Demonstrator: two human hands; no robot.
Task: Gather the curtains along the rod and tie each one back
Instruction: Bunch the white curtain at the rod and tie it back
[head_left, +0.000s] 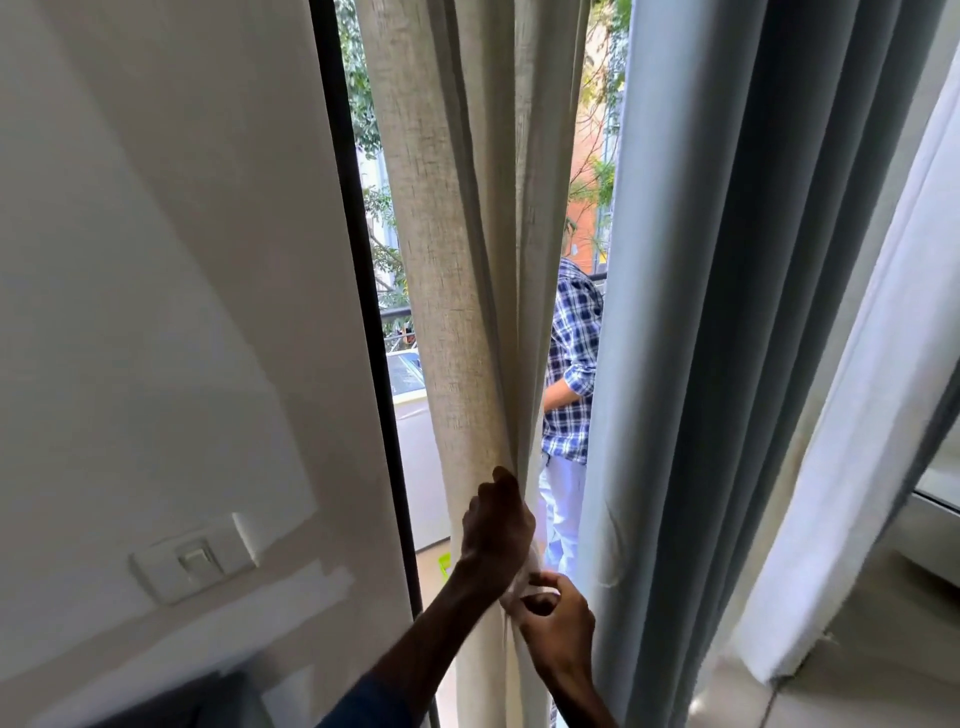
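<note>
A white wall (156, 260) fills the left of the frame. Right of centre, a grey curtain (701, 312) hangs in deep folds from top to bottom. The beige curtain (457, 260) hangs in the centre, gathered into a narrow bunch just beside the dark frame (358, 260). A white curtain (852, 467) falls along the right edge. In the gap between the beige and grey curtains a person (571, 364) in a checked shirt stands outside. At lower centre the left hand (496, 525) grips the bunched beige curtain, fingers curled round its folds. Just below it the right hand (558, 618) pinches a white tie (531, 569) against the same bunch. A switch (195, 558) sits on the wall at lower left.
</note>
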